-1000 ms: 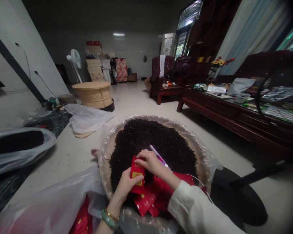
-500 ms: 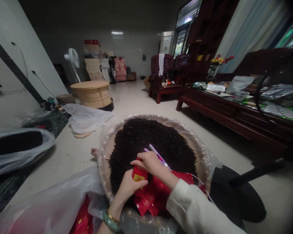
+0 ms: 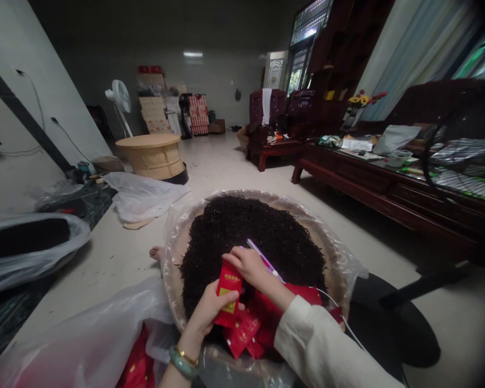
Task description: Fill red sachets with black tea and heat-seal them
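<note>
Pale floor (image 3: pixel 214 164) beyond; left hand (image 3: pixel 207 306) pinches red packet (image 3: pixel 231 279) low, right hand (image 3: pixel 250 266) pinches its top edge (long axis near upright).

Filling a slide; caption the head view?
Left hand and right hand hold a red packet over dark, shredded material.

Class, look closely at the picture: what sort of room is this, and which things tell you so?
Probably a living room in a home, used for packing work: there are a dark wooden armchair, a vase of flowers and a standing fan.
</note>
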`<state>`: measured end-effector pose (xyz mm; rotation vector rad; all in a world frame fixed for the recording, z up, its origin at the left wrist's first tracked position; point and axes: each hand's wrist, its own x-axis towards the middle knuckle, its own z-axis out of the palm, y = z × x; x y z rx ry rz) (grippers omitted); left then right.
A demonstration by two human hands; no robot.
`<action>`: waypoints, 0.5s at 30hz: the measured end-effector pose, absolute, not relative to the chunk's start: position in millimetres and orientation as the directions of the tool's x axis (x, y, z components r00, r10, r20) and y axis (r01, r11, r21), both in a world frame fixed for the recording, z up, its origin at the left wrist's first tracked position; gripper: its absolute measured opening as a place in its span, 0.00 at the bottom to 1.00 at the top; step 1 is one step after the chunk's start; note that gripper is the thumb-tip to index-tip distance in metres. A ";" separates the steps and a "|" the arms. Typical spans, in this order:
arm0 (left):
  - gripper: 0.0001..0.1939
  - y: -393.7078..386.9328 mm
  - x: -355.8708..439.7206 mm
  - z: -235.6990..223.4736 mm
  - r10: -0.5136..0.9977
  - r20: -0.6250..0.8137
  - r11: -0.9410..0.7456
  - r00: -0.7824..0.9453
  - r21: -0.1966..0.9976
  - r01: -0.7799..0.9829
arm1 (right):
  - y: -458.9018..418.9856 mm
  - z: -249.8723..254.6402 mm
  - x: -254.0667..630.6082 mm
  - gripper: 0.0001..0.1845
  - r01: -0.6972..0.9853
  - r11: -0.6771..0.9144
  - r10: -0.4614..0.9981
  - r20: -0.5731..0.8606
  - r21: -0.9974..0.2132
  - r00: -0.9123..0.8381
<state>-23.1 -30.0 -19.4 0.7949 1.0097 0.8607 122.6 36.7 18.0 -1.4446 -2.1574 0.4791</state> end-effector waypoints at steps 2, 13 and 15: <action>0.29 -29.8 -25.0 -20.8 0.896 -0.383 0.435 0.227 0.861 -0.263 | 39.3 19.8 138.4 0.17 0.811 0.320 0.943 0.243 -0.490 -0.225; 0.30 -31.3 -36.5 -32.4 0.956 -0.294 0.285 0.013 0.914 -0.289 | 24.6 5.4 178.1 0.15 0.879 0.312 0.950 0.151 -0.360 -0.275; 0.32 -32.8 -42.3 -39.9 0.968 -0.253 0.240 -0.005 0.927 -0.289 | 20.2 9.0 171.9 0.13 0.794 0.455 0.890 0.171 -0.403 -0.423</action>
